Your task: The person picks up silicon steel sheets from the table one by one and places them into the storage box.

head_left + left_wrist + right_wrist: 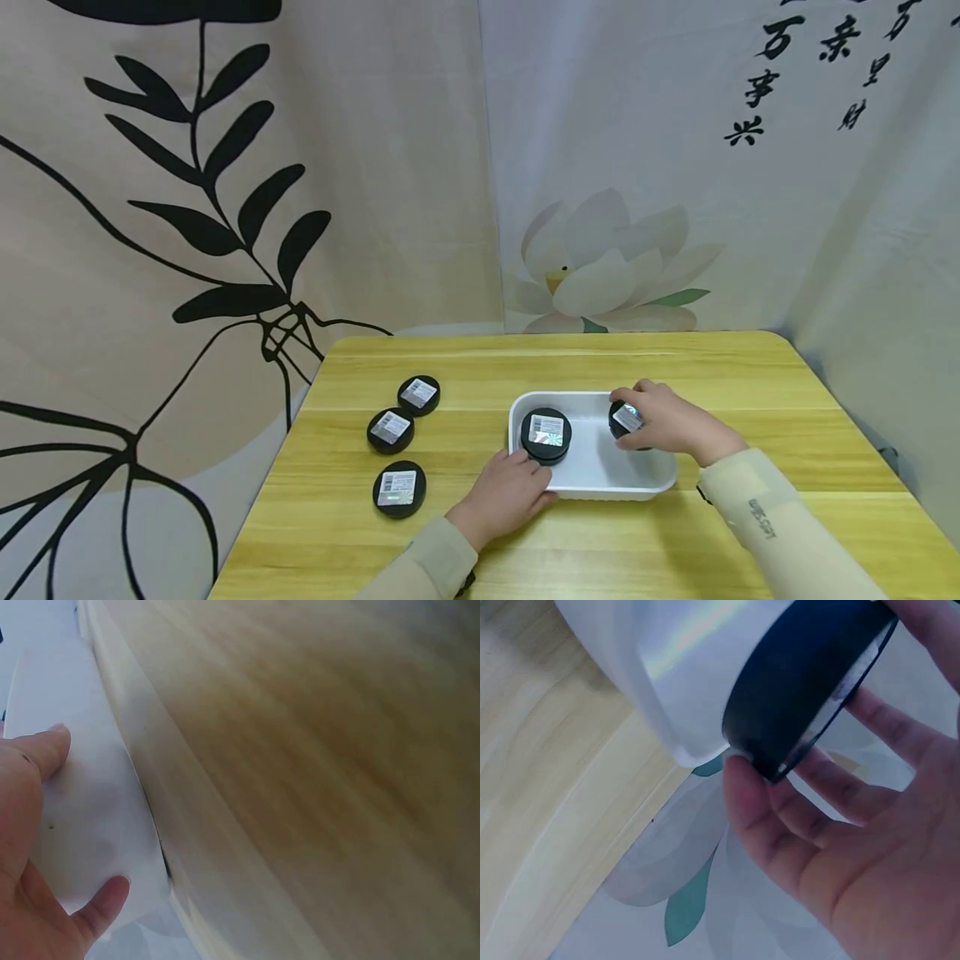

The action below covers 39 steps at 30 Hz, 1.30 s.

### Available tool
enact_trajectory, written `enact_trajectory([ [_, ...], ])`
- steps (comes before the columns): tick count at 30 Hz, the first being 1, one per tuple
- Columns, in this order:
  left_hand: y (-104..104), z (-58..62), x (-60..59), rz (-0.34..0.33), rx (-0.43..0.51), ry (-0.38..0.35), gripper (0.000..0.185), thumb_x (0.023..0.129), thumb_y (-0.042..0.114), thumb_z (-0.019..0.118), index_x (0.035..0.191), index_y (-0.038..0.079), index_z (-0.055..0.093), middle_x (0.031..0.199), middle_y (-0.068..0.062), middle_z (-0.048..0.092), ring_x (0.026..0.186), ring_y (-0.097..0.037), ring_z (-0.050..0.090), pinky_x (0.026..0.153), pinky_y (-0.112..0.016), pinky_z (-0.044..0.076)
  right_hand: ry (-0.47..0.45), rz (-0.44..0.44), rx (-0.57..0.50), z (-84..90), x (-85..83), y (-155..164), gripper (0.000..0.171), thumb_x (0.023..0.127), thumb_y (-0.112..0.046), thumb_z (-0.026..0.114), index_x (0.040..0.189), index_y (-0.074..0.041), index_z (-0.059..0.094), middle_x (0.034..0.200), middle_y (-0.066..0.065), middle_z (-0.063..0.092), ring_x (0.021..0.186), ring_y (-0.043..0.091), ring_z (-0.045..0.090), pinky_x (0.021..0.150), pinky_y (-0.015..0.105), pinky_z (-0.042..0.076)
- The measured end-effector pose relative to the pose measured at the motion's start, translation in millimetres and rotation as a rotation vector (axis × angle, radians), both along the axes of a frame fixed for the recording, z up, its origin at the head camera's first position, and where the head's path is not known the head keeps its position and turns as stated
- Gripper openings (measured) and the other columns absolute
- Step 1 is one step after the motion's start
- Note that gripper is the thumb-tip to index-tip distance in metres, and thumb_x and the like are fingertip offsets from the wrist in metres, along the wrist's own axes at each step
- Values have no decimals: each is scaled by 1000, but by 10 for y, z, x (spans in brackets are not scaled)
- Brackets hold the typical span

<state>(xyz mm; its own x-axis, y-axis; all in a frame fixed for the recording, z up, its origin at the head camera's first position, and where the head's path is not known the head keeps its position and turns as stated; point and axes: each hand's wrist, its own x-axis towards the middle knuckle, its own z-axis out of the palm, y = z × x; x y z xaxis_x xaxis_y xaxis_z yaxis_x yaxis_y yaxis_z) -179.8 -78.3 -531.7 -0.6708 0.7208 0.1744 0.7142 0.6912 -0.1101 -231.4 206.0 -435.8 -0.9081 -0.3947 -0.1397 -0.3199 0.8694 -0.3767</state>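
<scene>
Three black tins (391,430) lie on the table (750,375) well to the left of the left hand, labels up, none touched. The left hand (504,493) rests against the near left corner of the white tray (600,475), fingers fairly straight on its wall, gripping nothing. Just beyond its fingertips one tin (546,435) already sits in the tray. The right hand (663,422) holds a further tin (625,418), fingers curled round its rim, over the tray's right end; contact with the tray floor cannot be told. Judged progress: one tin placed, one being placed, three outstanding.
</scene>
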Motion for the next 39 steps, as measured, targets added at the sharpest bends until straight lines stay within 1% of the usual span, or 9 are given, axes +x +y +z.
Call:
enact_trajectory([
  [5,14,-3,-7,-1,1,-5,34,103,54,48,90,25,60,94,10,70,84,-11,51,75,-28,41,-31,26,17,35,-21,-86,67,75,-27,88,133,-7,61,118,20,60,100,28,59,85,46,53],
  [8,17,-7,-9,-6,3,8,34,102,54,48,89,25,60,93,11,70,84,-11,52,74,-28,41,-46,35,29,41,-43,-123,66,75,-25,89,132,-7,62,119,17,61,100,25,60,88,45,53],
  [13,19,-17,-9,-6,2,18,34,102,54,48,91,25,61,94,11,70,85,-11,52,75,-28,41,-71,67,52,49,-78,-171,65,72,-21,91,130,-7,64,116,12,65,99,22,61,89,44,54],
  [21,6,-18,-14,6,0,13,33,102,54,49,90,25,60,93,11,70,86,-11,52,76,-28,41,-133,45,82,67,-117,-318,65,72,-19,92,130,-11,65,118,7,68,103,22,61,93,46,53],
  [27,1,-7,-7,-7,-3,20,32,102,53,50,89,26,59,91,11,69,87,-11,54,75,-28,41,-173,28,75,59,-124,-397,66,70,-17,93,130,-12,66,118,5,69,101,21,60,93,46,53],
  [33,2,-1,3,-6,-4,12,31,102,53,50,91,26,60,93,11,69,88,-10,54,76,-28,41,-179,26,90,7,-155,-438,66,69,-18,93,129,-13,66,117,5,69,100,21,59,92,46,53],
  [39,10,-21,-3,-4,-1,18,31,102,53,50,91,27,61,94,12,70,89,-10,54,77,-28,42,-172,39,121,-13,-192,-468,64,68,-18,94,126,-13,67,112,5,70,96,20,60,88,44,53],
])
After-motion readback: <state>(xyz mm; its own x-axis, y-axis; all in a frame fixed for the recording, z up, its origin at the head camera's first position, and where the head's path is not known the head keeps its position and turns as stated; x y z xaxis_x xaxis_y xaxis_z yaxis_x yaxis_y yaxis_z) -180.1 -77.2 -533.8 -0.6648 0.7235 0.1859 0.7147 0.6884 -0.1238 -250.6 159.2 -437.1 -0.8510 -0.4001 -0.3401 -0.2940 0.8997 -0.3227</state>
